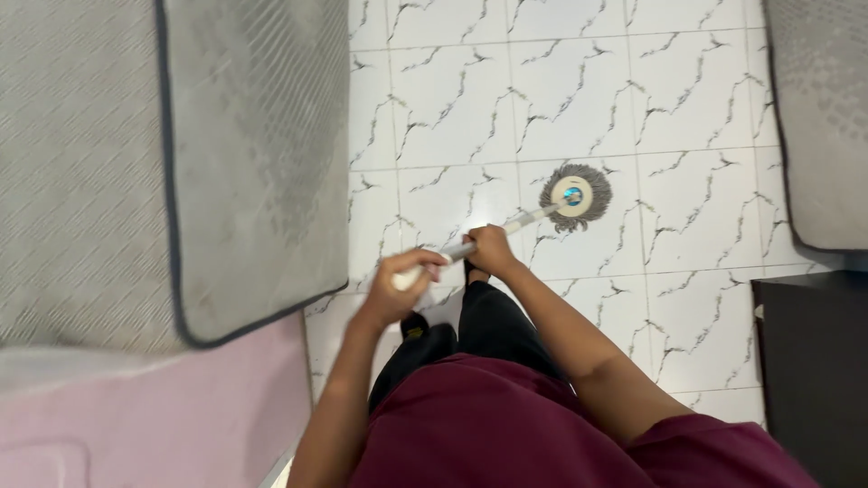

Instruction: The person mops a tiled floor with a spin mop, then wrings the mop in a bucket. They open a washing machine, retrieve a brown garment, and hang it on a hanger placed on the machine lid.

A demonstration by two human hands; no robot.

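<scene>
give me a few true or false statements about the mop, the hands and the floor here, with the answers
1. Both hands grip the mop handle. True: the left hand holds its near end and the right hand holds it further along.
2. The mop head is square and bright red. False: it is round, with grey strands around a pale disc.
3. The mop head rests on the white veined tile floor. True.
4. The mop head is pushed under the grey mattress. False: it lies on open tiles, well apart from the mattress.
5. The person wears a maroon top. True.
</scene>
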